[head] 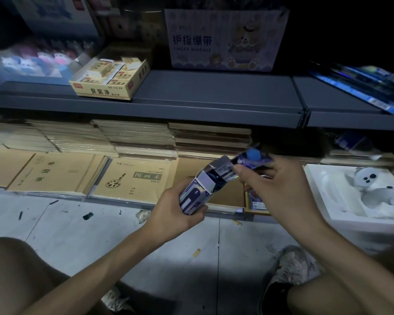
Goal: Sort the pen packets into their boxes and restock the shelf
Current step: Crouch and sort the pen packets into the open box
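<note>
Crouching before the shelves, you grip a blue-and-white pen box (pixel 195 194) in your left hand (pixel 176 211), fingers curled round its lower end, its open flap end tilted up and to the right. Your right hand (pixel 275 185) pinches a purple pen packet (pixel 251 159) just at the box's open mouth. Both are held in the air over the stacked notebooks (pixel 132 178). A yellow eraser box (pixel 109 83) sits on the upper shelf (pixel 214 94).

Eraser box (pixel 110 78) on shelf (pixel 214 96), notebooks (pixel 132 178) below.
</note>
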`<state>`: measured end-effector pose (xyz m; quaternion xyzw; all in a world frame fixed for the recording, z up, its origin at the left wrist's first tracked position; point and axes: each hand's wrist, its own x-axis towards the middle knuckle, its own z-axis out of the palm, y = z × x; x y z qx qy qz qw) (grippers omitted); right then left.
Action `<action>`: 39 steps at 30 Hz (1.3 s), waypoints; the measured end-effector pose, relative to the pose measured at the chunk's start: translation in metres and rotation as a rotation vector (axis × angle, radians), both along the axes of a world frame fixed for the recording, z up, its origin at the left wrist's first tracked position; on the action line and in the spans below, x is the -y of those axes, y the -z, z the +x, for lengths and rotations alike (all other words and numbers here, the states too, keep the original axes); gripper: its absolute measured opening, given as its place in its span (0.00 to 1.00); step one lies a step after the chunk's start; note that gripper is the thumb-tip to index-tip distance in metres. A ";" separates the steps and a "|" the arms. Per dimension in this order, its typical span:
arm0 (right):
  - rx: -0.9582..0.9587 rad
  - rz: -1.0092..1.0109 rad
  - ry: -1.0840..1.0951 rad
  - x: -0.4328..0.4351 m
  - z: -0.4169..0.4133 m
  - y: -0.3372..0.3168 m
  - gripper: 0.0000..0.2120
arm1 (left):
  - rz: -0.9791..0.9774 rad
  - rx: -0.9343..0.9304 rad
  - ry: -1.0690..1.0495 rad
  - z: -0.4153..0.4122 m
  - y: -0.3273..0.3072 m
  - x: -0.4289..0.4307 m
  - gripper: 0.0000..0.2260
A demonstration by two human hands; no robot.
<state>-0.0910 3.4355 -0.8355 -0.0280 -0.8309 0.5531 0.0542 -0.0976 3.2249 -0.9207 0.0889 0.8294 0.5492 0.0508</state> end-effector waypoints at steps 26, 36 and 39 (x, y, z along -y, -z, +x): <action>0.090 0.144 -0.139 0.007 -0.012 0.019 0.07 | -0.065 -0.049 0.063 0.002 0.009 -0.001 0.23; 0.012 -0.017 -0.048 0.004 -0.007 0.006 0.04 | -0.047 -0.078 0.072 0.000 0.003 -0.003 0.22; 0.049 -0.015 -0.103 0.002 -0.007 0.004 0.05 | -0.052 -0.058 0.081 0.003 0.005 -0.004 0.24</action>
